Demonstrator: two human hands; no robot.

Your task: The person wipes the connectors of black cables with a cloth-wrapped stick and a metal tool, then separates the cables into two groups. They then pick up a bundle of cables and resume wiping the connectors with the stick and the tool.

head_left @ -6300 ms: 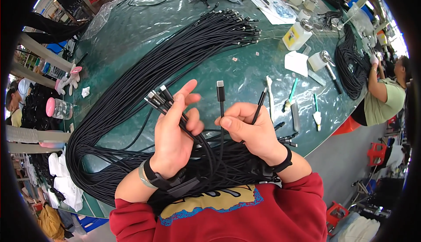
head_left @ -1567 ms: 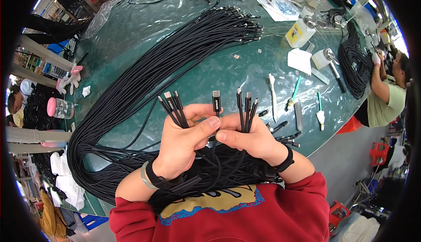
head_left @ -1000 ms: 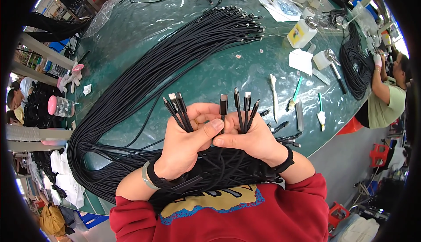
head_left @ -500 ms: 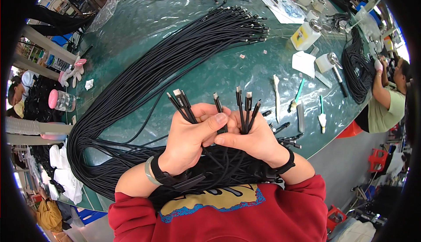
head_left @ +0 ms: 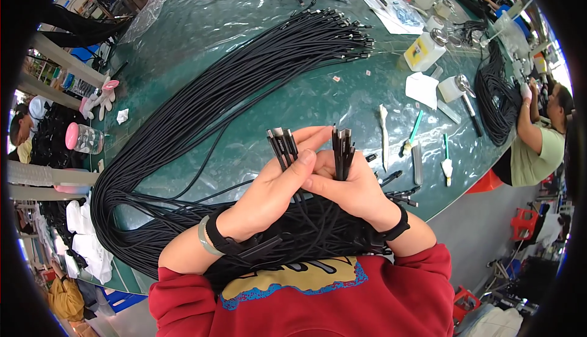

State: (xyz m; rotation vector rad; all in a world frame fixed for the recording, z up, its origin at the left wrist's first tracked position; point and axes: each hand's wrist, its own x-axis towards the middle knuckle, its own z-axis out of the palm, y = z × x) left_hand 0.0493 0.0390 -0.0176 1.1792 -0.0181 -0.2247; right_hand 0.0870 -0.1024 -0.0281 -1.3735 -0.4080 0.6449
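Several black cable plugs (head_left: 284,145) with metal tips stand up from my left hand (head_left: 275,181), its thumb pressed against them. My right hand (head_left: 354,193) is closed round a second bunch of black cable plugs (head_left: 343,153), tips pointing away from me. The two hands touch at the thumbs and fingers. Below them the black cables (head_left: 312,227) hang down in a tangle against my red sweater. A long thick bundle of the same black cables (head_left: 202,92) curves across the table from the left, its plug ends (head_left: 358,40) fanned out at the far middle.
On the green table (head_left: 293,105) to the right lie a white brush-like tool (head_left: 384,135), green-handled brushes (head_left: 416,126) and a pen (head_left: 472,114). Bottles (head_left: 425,50) with metal caps stand beyond. A co-worker (head_left: 541,135) sits at the right near another cable coil (head_left: 495,95).
The single plug between my hands is no longer apart; the left bunch has shifted right and both bunches look tighter. The left hand's fingers have stretched out toward the right hand.
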